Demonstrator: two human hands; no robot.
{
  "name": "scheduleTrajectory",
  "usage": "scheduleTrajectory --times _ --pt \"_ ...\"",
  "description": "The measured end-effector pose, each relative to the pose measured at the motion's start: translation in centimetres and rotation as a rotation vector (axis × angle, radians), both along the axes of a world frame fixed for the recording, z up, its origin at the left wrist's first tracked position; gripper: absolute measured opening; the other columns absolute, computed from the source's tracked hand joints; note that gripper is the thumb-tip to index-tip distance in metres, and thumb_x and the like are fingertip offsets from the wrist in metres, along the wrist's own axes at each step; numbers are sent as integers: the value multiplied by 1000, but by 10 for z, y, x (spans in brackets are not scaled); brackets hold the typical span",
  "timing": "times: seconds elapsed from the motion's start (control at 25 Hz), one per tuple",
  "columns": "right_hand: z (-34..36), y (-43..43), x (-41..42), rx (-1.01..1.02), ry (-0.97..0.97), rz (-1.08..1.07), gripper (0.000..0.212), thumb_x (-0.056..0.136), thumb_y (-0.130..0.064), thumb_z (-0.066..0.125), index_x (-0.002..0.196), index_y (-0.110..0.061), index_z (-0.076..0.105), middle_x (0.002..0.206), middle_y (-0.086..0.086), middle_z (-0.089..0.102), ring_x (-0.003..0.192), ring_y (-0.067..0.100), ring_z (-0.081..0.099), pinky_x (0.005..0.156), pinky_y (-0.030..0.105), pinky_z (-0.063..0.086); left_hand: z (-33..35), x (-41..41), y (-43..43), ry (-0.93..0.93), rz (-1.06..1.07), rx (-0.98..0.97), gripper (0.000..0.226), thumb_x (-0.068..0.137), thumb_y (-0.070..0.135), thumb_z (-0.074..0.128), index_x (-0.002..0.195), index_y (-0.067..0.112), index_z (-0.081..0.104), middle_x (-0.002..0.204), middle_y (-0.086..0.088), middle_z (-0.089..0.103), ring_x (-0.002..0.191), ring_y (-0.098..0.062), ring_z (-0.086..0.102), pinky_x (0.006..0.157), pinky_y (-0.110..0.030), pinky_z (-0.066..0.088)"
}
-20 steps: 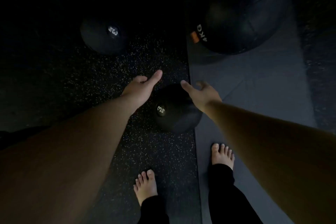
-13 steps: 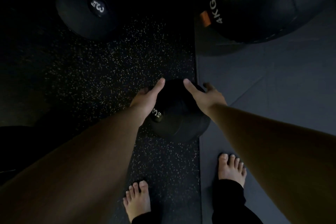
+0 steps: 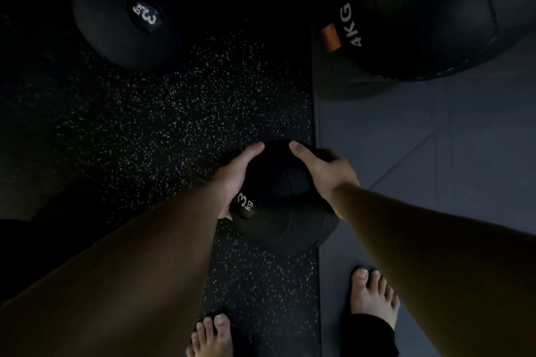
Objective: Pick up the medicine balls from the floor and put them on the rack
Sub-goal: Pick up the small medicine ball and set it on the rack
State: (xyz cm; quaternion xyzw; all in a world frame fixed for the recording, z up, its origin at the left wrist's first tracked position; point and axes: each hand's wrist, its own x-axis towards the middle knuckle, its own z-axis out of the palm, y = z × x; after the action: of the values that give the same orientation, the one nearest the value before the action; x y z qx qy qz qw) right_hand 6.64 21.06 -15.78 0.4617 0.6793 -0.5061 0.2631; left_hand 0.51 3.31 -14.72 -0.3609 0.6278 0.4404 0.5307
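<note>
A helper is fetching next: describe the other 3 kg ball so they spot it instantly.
Follow the speckled black flooring to its far left. The free 3 kg ball sits there untouched. The near one is gripped by both hands; the 4KG ball is bigger, on the grey mat.

It's very dim where I stand; the top corners and far left sink into black. What light there is falls on my forearms and the grey mat (image 3: 435, 153), leaving a soft shadow under the big ball (image 3: 452, 9). Edges bow outward and look soft, no glare
</note>
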Motion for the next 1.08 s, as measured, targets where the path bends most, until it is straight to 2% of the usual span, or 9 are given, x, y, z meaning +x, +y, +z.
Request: scheduleTrajectory --times 0.12,0.32,0.44,0.56,0.64,0.8,0.92,1.04,1.08 --pt "32 -2 -12 -4 85 -65 113 50 -97 62 141 -31 61 135 5 68 119 31 65 102 46 55 30 -21 -1 111 16 11 96 67 82 80 138 17 74 122 -10 80 110 -30 77 101 -45 61" --pt "158 6 -91 -45 285 -128 108 49 -96 69 138 -35 63 132 0 70 118 28 67 100 46 57 169 -106 6 327 14 6 96 54 82 83 131 25 79 127 -7 82 115 -30 77 111 -50 57" --pt "279 24 -156 -76 416 -147 104 59 -92 69 145 -35 57 135 -1 67 120 27 66 99 45 57 291 -174 23 464 -21 34 102 49 87 82 139 39 74 136 -4 78 122 -32 74 114 -55 55" --pt "433 50 -222 -123 584 -190 97 67 -84 73 148 -34 54 133 -1 66 114 27 67 87 40 60 455 -247 50 612 -44 3 107 44 88 82 135 31 76 127 -6 82 116 -34 77 110 -52 58" --pt "545 62 -263 -109 705 -207 91 70 -80 73 146 -33 55 131 -1 67 112 26 68 80 36 59 575 -291 65 766 -73 41 98 50 85 82 131 31 80 123 -5 83 114 -31 78 110 -49 58" --pt "740 70 -338 -44 930 -248 98 55 -86 66 138 -34 60 131 1 67 117 27 67 102 46 56 780 -367 79 1010 -61 118 86 48 78 88 115 24 88 112 -7 87 110 -34 81 112 -49 59" --pt "866 66 -394 -65 1100 -248 82 66 -77 73 134 -31 63 120 -3 71 113 24 69 99 42 57 908 -420 73 1117 -47 204 94 38 76 93 113 18 89 112 -11 87 111 -36 81 115 -52 57" --pt "965 55 -450 -21 1236 -265 68 83 -60 78 138 -25 62 104 -15 66 101 12 66 84 22 52 1015 -467 63 1246 -92 272 63 68 67 89 107 17 89 107 -10 88 102 -31 83 111 -47 59" --pt "992 50 -469 -6 1262 -265 67 84 -60 77 139 -24 62 108 -13 67 104 14 66 85 21 51 1042 -484 59 1309 -103 252 58 71 67 85 104 19 88 106 -9 88 101 -30 83 110 -45 60"
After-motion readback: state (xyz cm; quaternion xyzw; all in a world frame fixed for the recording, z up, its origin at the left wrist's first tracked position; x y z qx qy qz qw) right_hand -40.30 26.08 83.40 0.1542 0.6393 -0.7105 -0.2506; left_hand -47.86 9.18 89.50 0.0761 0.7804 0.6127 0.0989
